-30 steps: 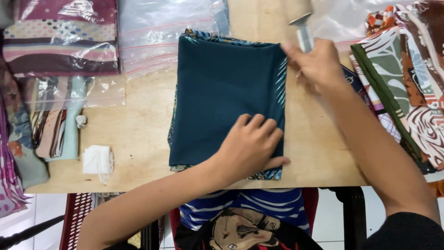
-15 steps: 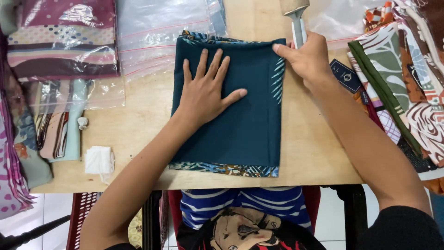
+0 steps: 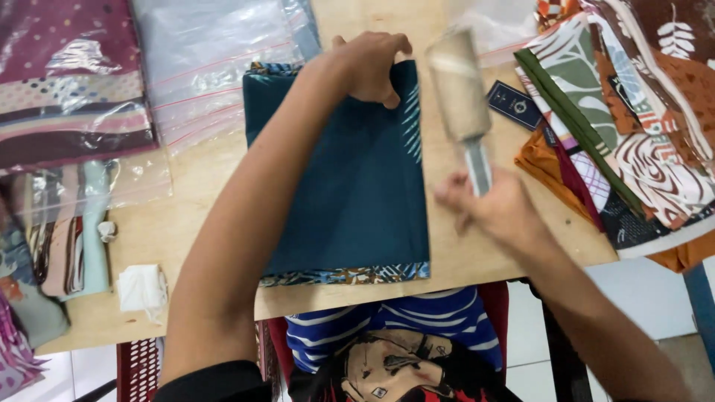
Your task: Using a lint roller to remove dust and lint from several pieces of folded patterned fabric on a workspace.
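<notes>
Two hands over wooden table (image 3: 186,246): left hand (image 3: 369,67) flat on teal cloth (image 3: 350,186), right hand (image 3: 495,208) grip clamped on lint roller (image 3: 462,97).

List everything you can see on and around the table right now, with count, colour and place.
folded cloth: one, dark teal with a patterned edge, centre of the table.
lint roller: one, beige roll on a grey handle, above the cloth's right edge.
clear plastic bags: a pile, count unclear, far left of centre.
bagged fabrics: several, purple and pastel, left side.
patterned fabric stack: several, green, orange, brown and white, right side.
dark card tag: one, navy, beside the stack.
white wad: one, near left edge.
wooden table: one, light wood.
left hand: pressing the cloth's far edge.
right hand: gripping the roller's handle, blurred.
</notes>
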